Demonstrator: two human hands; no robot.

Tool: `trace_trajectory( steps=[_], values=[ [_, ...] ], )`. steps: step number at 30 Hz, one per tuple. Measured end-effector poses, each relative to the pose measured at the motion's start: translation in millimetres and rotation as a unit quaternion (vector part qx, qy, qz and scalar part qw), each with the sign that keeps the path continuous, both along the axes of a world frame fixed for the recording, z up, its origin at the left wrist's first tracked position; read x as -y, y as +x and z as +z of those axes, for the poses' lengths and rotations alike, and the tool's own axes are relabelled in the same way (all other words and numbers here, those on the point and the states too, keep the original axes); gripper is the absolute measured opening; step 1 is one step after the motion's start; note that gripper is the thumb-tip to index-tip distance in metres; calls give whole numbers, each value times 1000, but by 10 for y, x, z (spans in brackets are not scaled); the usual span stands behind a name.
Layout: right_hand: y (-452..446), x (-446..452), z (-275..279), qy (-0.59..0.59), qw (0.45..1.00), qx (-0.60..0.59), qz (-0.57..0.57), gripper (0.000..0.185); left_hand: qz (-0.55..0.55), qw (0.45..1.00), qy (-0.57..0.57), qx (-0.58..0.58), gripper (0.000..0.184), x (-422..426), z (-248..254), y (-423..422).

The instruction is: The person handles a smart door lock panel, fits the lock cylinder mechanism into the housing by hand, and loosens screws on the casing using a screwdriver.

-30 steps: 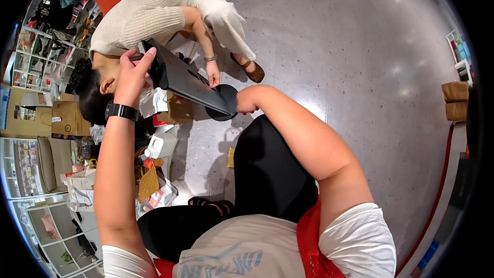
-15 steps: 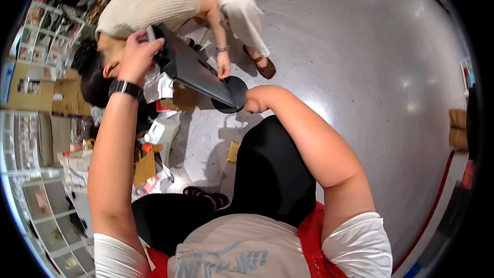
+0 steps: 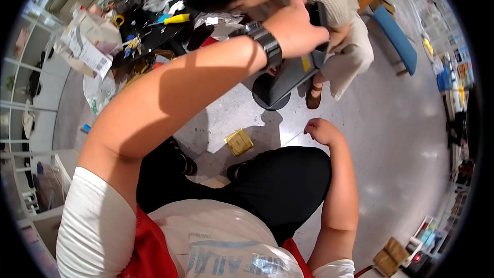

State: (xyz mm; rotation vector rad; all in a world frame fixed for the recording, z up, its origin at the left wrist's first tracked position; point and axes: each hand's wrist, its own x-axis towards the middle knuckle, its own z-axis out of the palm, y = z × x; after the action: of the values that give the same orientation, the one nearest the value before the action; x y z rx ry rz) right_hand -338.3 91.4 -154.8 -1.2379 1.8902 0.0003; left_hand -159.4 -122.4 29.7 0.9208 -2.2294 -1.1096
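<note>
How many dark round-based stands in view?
1: dark grey stand with round black base, upper centre of view, left hand at its top end. Others may be hidden.

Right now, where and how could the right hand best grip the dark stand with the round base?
Probably by the edges, low on the dark stand, just above its round base, coming from the wearer's right: the body looks slimmer there, the right hand is nearby, and the left hand is at the upper end.

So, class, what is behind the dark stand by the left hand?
Behind the dark stand, the other person's forearm and pale trousers show past its edge. The stand covers the forearm's lower part, which cannot be seen.
</note>
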Motion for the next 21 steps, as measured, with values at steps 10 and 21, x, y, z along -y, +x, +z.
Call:
trace_trajectory(
  steps=[10, 21],
  values=[
    [71, 80, -41, -23, 999, -43, -1, 25, -49, 984, 131, 110, 53, -222, -1300, 1788],
    [197, 347, 153, -223, 961, -61, -153, 16, -235, 915, 143, 296, 51, -290, -1867, 2347]
  ],
)
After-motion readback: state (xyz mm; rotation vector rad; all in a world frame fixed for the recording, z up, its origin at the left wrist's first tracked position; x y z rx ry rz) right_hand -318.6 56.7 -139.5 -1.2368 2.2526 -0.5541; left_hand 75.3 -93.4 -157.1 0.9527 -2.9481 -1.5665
